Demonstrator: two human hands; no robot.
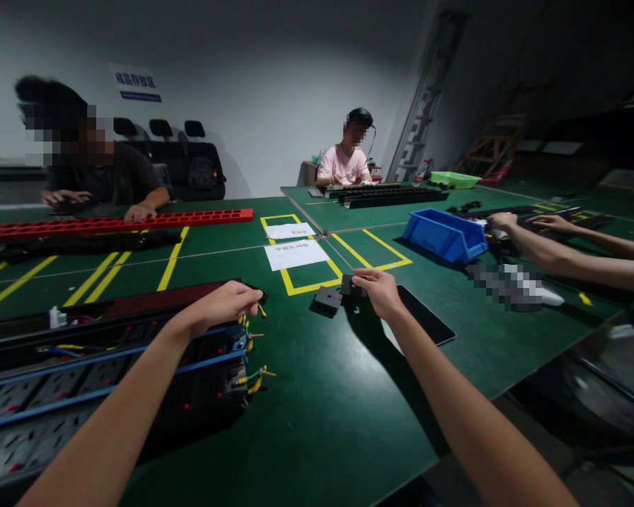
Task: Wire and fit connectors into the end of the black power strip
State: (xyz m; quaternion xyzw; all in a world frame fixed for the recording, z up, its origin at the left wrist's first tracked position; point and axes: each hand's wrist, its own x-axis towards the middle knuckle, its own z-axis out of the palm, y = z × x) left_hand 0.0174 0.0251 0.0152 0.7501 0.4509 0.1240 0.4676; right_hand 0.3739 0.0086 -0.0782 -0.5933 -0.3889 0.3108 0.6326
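Note:
My left hand (230,301) is closed at the near end of a row of long black power strips (100,373) with red switches. Its fingertips meet beside a dark edge, and what they pinch is not clear. Yellow-green wires (256,380) with metal ends stick out of the strip ends just below it. At the middle of the table, my right hand (379,290) grips a small black plastic end cap (353,286) between thumb and fingers. A second black cap (327,301) lies beside it on the green surface.
A dark tablet-like slab (427,317) lies behind my right wrist. Paper labels (296,255) sit inside yellow tape lines. Rightward are a blue bin (444,236) and a co-worker's arms (570,253). A red rail (190,220) runs before another person (100,176) at left; a third sits at the back.

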